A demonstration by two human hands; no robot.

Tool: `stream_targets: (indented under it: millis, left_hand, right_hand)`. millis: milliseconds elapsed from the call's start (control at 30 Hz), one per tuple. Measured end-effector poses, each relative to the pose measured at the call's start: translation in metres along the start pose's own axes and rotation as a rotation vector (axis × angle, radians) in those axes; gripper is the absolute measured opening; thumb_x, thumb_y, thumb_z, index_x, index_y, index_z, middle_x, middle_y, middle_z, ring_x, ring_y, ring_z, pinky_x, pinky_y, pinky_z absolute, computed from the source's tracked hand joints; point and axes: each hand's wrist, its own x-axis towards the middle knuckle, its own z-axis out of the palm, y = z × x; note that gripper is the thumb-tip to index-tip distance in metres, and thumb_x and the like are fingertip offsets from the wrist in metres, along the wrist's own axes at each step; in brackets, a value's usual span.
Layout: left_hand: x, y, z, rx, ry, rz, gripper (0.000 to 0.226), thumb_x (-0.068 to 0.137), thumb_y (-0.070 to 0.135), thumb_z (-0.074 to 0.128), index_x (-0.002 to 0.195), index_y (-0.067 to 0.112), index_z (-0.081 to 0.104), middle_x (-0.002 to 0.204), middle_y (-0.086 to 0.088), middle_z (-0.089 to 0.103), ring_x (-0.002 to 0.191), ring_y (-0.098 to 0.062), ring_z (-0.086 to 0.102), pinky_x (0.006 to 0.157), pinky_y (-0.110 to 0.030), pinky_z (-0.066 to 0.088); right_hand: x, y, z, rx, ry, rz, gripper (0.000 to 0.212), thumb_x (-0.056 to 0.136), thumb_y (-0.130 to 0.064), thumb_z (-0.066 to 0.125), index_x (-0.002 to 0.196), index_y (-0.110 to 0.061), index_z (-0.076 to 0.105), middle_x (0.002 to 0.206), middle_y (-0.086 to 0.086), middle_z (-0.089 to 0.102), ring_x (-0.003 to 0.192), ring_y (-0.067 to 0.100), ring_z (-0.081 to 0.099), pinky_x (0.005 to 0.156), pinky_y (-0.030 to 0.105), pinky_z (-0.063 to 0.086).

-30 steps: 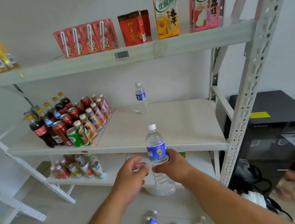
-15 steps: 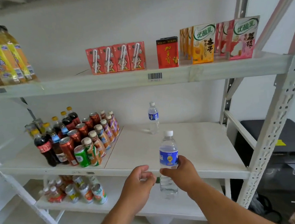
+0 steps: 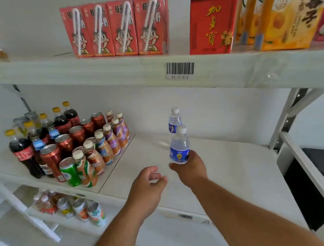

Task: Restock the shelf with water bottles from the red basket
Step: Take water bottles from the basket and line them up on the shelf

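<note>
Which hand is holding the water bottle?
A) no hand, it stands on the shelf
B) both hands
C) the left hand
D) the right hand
D: the right hand grips the water bottle low on its body, while the left hand hangs beside it holding nothing.

Both bare forearms reach up and forward from the bottom edge of the view, over the front edge of the middle shelf (image 3: 229, 168). The right hand (image 3: 190, 169) is curled round the lower part of an upright water bottle (image 3: 179, 147), thumb on its left side, wrist straight. The left hand (image 3: 147, 185) hovers just beside it, holding nothing, its fingers (image 3: 154, 174) loosely curled toward the right hand, back of the hand facing the camera.
</note>
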Motion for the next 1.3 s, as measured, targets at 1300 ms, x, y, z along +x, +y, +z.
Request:
stream_targets:
  millis: [1300]
  left_hand:
    - [0.112, -0.03, 0.045, -0.04, -0.033, -0.01, 0.045, 0.095, 0.038, 0.068, 0.137, 0.035, 0.053, 0.129, 0.014, 0.061, 0.113, -0.009, 0.063, 0.103, -0.043, 0.055]
  right_hand:
    - [0.116, 0.038, 0.071, -0.145, 0.035, 0.081, 0.06, 0.091, -0.043, 0.072, 0.137, -0.019, 0.044, 0.127, 0.009, 0.051, 0.088, 0.023, 0.055, 0.078, 0.033, 0.047]
